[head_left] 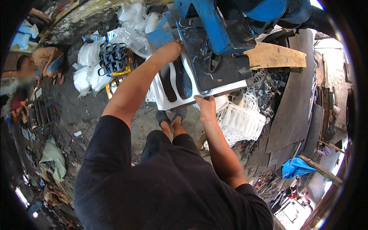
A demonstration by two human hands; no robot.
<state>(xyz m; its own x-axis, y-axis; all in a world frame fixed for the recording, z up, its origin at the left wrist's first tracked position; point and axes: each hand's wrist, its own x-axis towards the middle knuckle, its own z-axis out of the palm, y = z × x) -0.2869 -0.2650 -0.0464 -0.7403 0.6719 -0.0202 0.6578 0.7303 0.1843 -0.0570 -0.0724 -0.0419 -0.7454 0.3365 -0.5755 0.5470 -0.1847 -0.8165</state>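
A white sheet [173,104] with large cut-out openings lies on the dark bed of a blue machine [211,27], partly beneath a dark flat plate [224,73]. My left hand [171,51] is closed at the sheet's far end, fingers curled around its narrow white strip beside the plate. At the near edge, my right hand [206,104] pinches the sheet, thumb on top and the other fingers underneath. A small dark metal loop [214,63] rests on the plate, among scraps. How far the sheet reaches under the plate is hidden.
White lattice-like cut pieces [243,119] are heaped right of my legs. Clear plastic bags [89,73] and a black lattice bundle [113,57] lie left. A tan board [276,55] juts out right of the machine. A person [48,59] crouches at far left.
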